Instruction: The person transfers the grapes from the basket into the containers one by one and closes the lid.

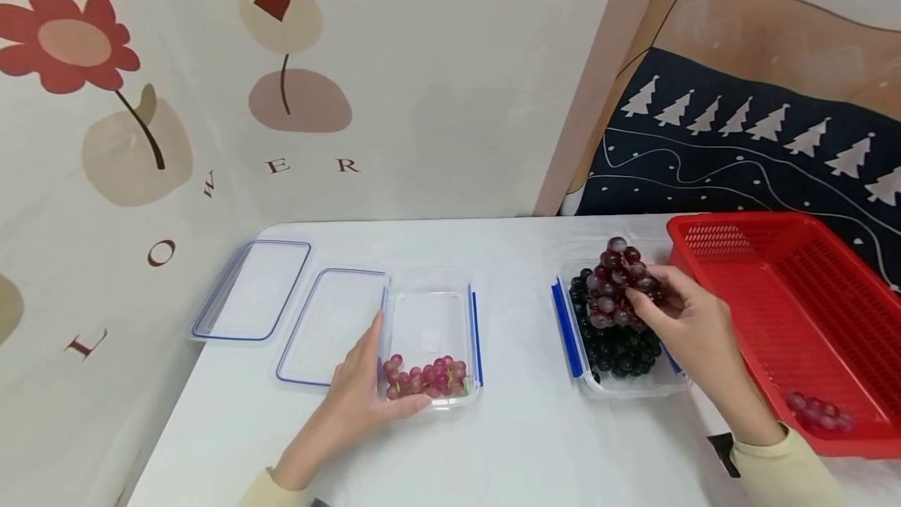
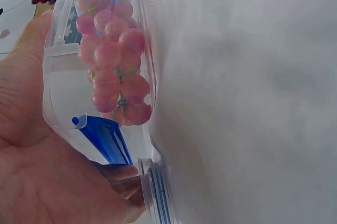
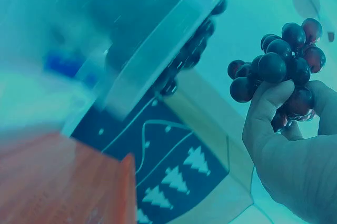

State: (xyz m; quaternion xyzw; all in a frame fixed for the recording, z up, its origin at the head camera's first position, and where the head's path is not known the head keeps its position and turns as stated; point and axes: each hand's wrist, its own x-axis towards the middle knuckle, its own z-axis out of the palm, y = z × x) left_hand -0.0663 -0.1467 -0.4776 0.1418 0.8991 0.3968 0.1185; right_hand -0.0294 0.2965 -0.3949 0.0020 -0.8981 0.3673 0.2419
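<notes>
The right hand (image 1: 693, 327) pinches round, dark-red grapes (image 1: 612, 288) above round, black grapes (image 1: 619, 354), right of the straight-fingered left hand (image 1: 360, 382).

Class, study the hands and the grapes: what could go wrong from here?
1. The right hand holds the dark red grapes above the black grapes; if its grip slips, the bunch might drop and mix with them.
2. The left hand touches the box with pink grapes, beside a lid; a careless push might shift either.
</notes>
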